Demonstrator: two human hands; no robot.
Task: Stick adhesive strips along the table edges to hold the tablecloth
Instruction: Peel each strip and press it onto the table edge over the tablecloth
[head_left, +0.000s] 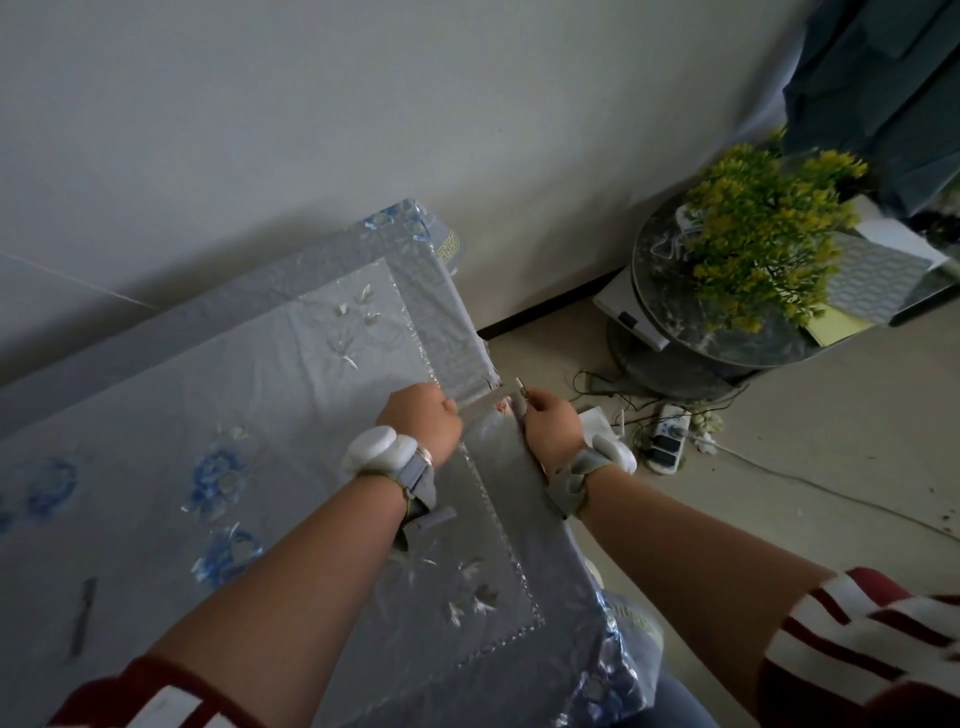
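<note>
My left hand (423, 418) and right hand (551, 423) are gripping a clear strip (480, 404), stretching it over the tablecloth (260, 389) at its right edge. I am judging this strip not yet pressed down; the near edge is waiting.

No legible text, label, brand, number or sign: none on tablecloth (260, 395), wrist bands (382, 449), power strip (670, 437) or sheets (837, 325) beside plant (763, 234)
</note>
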